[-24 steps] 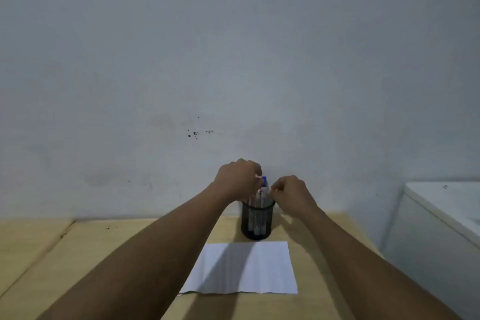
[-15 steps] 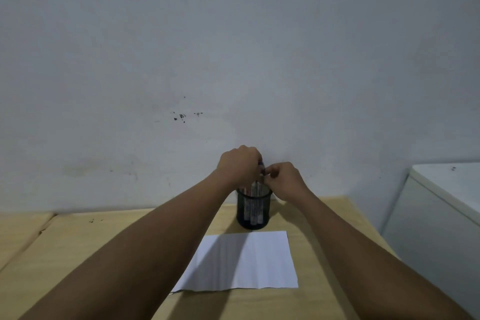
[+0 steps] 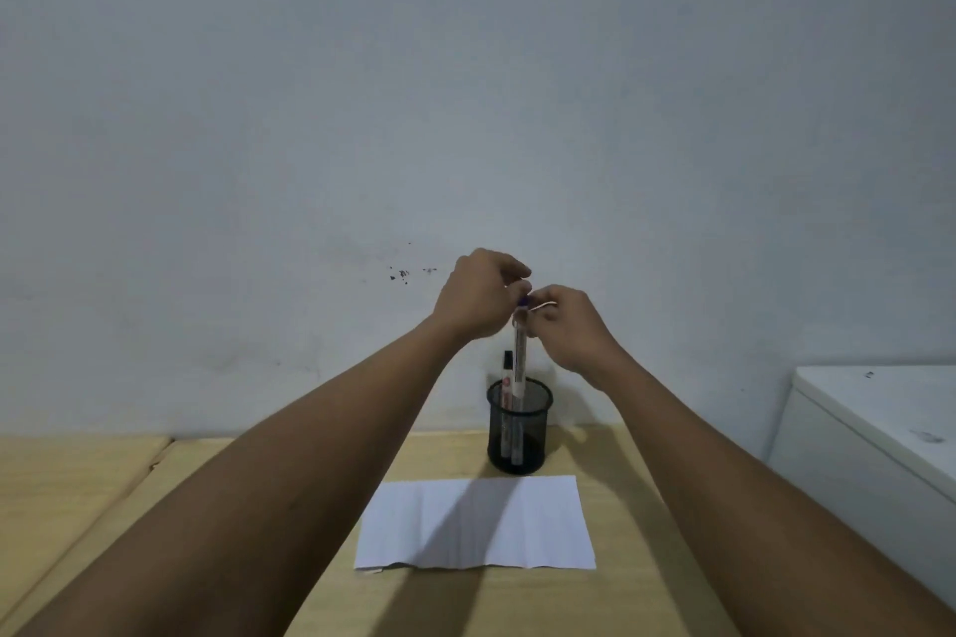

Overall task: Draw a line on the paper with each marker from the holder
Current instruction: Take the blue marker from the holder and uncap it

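A black mesh holder (image 3: 519, 429) stands on the wooden table just behind a white sheet of paper (image 3: 478, 522). A white marker with a blue cap (image 3: 519, 352) is lifted upright, its lower end still inside the holder. My left hand (image 3: 478, 295) and my right hand (image 3: 569, 326) both pinch the marker's top, high above the holder. A black-capped marker (image 3: 507, 372) stays in the holder, with at least one more seen through the mesh.
The wooden table (image 3: 155, 491) ends at a plain grey wall. A white cabinet (image 3: 874, 435) stands at the right, close to the table's edge. A seam runs along the table at the left.
Both hands have risen from the holder's rim, drawing the blue-capped marker upward. The black-capped marker, hidden before, now shows in the holder.
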Available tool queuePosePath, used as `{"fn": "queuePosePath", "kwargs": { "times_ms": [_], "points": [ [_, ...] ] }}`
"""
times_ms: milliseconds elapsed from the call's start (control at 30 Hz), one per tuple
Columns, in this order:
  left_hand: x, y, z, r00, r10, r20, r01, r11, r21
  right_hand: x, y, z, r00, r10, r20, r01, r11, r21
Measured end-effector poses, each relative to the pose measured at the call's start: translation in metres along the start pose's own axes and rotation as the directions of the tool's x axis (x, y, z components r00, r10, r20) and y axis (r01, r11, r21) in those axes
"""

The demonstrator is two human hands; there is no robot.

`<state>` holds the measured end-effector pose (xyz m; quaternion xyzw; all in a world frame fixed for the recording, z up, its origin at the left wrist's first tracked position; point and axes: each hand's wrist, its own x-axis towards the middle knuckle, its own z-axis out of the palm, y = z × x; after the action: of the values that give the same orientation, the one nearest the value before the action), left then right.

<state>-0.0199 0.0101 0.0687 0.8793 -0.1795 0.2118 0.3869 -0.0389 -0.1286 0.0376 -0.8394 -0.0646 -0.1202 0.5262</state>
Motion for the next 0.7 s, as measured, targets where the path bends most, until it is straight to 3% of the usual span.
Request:
{"fn": "queuePosePath", "kwargs": {
  "times_ms": [167, 300, 467, 700],
  "points": [
    [-0.023, 0.020, -0.054, 0.989, -0.018, -0.146, 0.003, 0.995, -0.103, -0.025, -0.046, 0.011, 0.991, -0.099, 0.089, 0.104, 0.993, -0.048],
    [-0.038, 0.014, -0.087, 0.989, -0.066, -0.135, 0.053, 0.994, -0.100, -0.038, -0.068, 0.033, 0.983, -0.144, 0.111, 0.150, 0.988, -0.046],
    [-0.049, -0.012, -0.107, 0.963, -0.136, -0.232, 0.126, 0.991, -0.054, -0.044, -0.076, 0.060, 0.988, -0.141, 0.059, 0.145, 0.986, -0.076],
    [-0.069, -0.075, -0.104, 0.946, -0.217, -0.240, 0.222, 0.975, -0.006, -0.045, -0.037, 0.101, 0.994, -0.064, 0.086, 0.074, 0.990, -0.119]
  ]
}}
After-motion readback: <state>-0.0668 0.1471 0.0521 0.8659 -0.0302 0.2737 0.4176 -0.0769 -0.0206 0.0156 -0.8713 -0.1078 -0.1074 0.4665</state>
